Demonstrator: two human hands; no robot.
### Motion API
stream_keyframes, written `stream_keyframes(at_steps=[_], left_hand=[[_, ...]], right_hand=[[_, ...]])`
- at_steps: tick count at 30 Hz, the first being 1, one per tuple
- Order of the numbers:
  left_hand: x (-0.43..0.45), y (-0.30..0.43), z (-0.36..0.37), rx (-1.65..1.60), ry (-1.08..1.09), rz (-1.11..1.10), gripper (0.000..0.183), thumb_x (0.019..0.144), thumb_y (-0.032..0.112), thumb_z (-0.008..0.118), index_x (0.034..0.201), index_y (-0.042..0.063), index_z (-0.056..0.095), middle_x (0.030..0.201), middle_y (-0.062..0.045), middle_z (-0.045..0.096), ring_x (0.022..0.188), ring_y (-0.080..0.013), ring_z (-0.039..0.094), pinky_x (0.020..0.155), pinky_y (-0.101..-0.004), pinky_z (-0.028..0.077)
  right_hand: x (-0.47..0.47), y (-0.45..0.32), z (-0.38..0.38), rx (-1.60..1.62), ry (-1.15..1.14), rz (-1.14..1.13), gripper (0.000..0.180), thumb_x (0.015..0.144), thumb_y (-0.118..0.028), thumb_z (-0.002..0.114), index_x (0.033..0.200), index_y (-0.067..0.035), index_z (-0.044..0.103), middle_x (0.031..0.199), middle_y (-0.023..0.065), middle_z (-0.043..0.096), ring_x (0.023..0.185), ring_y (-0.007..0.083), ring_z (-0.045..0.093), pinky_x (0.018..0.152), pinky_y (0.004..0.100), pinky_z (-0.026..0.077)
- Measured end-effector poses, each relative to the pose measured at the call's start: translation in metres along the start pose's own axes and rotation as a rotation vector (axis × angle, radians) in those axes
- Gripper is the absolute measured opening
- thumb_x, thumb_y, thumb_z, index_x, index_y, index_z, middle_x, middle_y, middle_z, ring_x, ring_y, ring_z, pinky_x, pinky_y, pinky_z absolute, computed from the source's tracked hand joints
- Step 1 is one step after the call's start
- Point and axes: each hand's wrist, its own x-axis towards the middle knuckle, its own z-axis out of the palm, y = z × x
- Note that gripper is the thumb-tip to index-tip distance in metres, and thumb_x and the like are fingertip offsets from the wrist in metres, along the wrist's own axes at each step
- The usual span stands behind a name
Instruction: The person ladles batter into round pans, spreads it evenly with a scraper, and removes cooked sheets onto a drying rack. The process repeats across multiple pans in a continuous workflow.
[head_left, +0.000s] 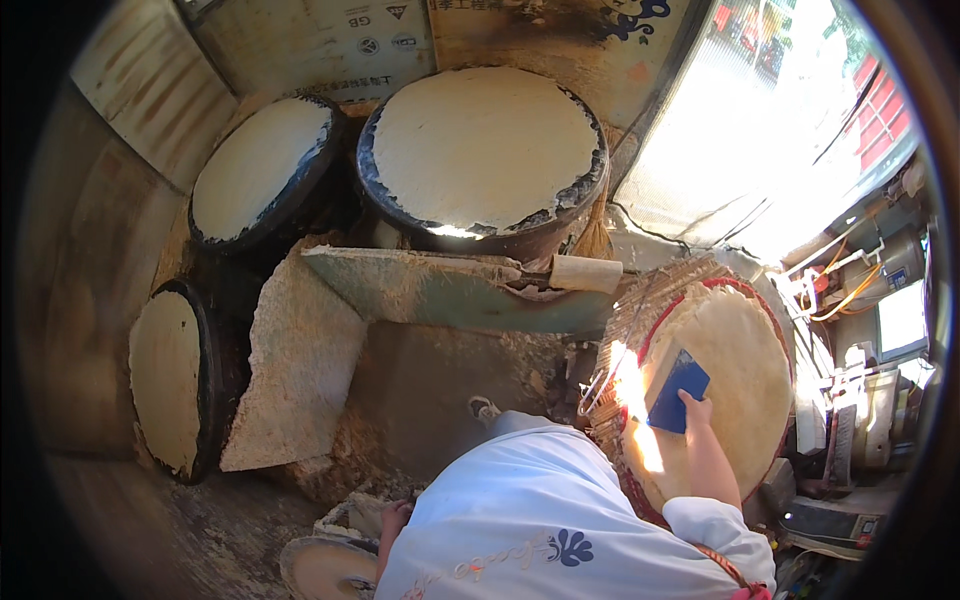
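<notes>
At the right, my right hand (696, 409) is closed on a flat blue board (679, 394), which lies over a large round basin (739, 352) with a red rim and a pale, smooth filling. Bright sunlight falls on the basin's left edge. My left hand (397, 516) is low beside my body, at a pale, crusted object (360, 514); its fingers are partly hidden, and I cannot tell whether it grips anything. Just below that hand sits a round, pale-coated item (326, 566), partly cut off by my shirt.
Several dark vats with pale, crusted tops stand ahead and left, including a large one (487, 150). A greenish board (450, 292) and a rough pale slab (300, 375) edge a brown recess (427, 382). A pale cylinder (586, 274) lies on the board. Pipes and equipment crowd the far right.
</notes>
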Motion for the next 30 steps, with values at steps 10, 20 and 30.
stream_keyframes(at_steps=[10,20,30], left_hand=[[-0.077,0.125,0.016,0.268,0.090,0.301,0.029,0.086,0.006,0.050,0.113,-0.004,0.055,0.086,-0.018,0.064,0.075,-0.0240,0.064,0.062,-0.0343,0.052],[-0.046,0.183,0.003,0.000,0.046,0.249,0.026,0.089,0.007,0.047,0.113,-0.001,0.055,0.084,-0.014,0.066,0.068,-0.0199,0.064,0.061,-0.0329,0.054],[-0.015,0.128,-0.090,0.428,0.188,-0.007,0.031,0.085,0.011,0.056,0.113,-0.002,0.060,0.098,-0.017,0.065,0.087,-0.0224,0.064,0.076,-0.0352,0.051]], right_hand=[[-0.030,-0.170,0.055,0.620,-0.659,-0.075,0.030,0.076,-0.004,0.059,0.105,0.002,0.056,0.096,0.0117,0.063,0.076,0.0216,0.064,0.071,0.0334,0.054],[-0.155,-0.242,0.338,-0.687,-0.177,-1.302,0.060,0.065,-0.005,0.061,0.121,0.003,0.042,0.124,0.0233,0.045,0.120,0.0363,0.041,0.098,0.0516,0.031],[0.030,-0.277,0.325,-0.290,0.210,-0.750,0.031,0.080,-0.001,0.047,0.110,-0.001,0.055,0.100,0.0238,0.061,0.086,0.0381,0.061,0.068,0.0430,0.049]])
